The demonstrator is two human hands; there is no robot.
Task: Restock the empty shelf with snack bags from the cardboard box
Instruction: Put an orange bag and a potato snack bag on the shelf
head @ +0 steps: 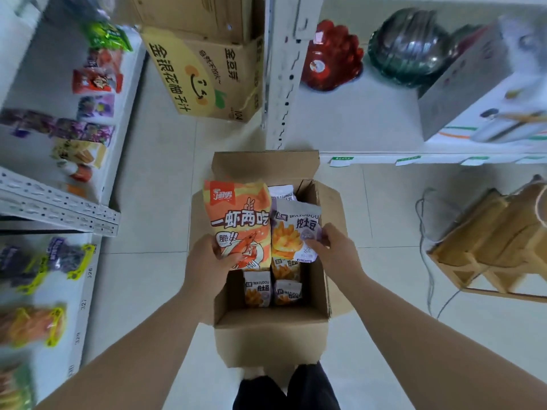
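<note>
Cardboard box (270,335) sits open on the floor. The left hand (207,261) grips an orange shrimp-snack bag (239,223); the right hand (334,250) pinches a purple fries bag (293,232) with its fingers (313,245), both raised above the box, probably for shelving.

Cardboard box (270,335): top open; orange bag (239,223) and purple bag (296,232) block its far half, near half open. Right shelf (355,122): free front stretch, red tray (333,57) and steel bowls (411,45) behind. Left shelves (59,207): packed.
</note>
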